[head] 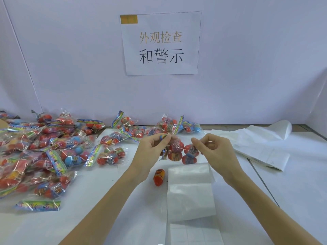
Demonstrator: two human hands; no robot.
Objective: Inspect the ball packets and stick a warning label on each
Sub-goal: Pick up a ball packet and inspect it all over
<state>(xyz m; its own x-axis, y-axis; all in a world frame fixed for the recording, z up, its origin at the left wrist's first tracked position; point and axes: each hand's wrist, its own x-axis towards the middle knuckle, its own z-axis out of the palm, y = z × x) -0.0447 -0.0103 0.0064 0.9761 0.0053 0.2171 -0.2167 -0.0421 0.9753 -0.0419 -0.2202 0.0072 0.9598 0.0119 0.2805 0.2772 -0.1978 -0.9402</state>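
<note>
A clear packet of red balls [178,151] hangs above the white table between my two hands. My left hand [154,147] pinches its top left edge with thumb and fingers. On the right, my right hand [212,149] pinches the packet's other edge. Below them lies a curled strip of white label sheet [190,188], its small square labels visible near the bottom edge. One loose orange-red ball [158,177] lies on the table just left of that strip.
A big heap of ball packets [40,152] covers the table's left side, and several more [159,129] line the back wall. Used white backing sheets [261,147] lie at the right. A paper sign [160,45] hangs on the wall.
</note>
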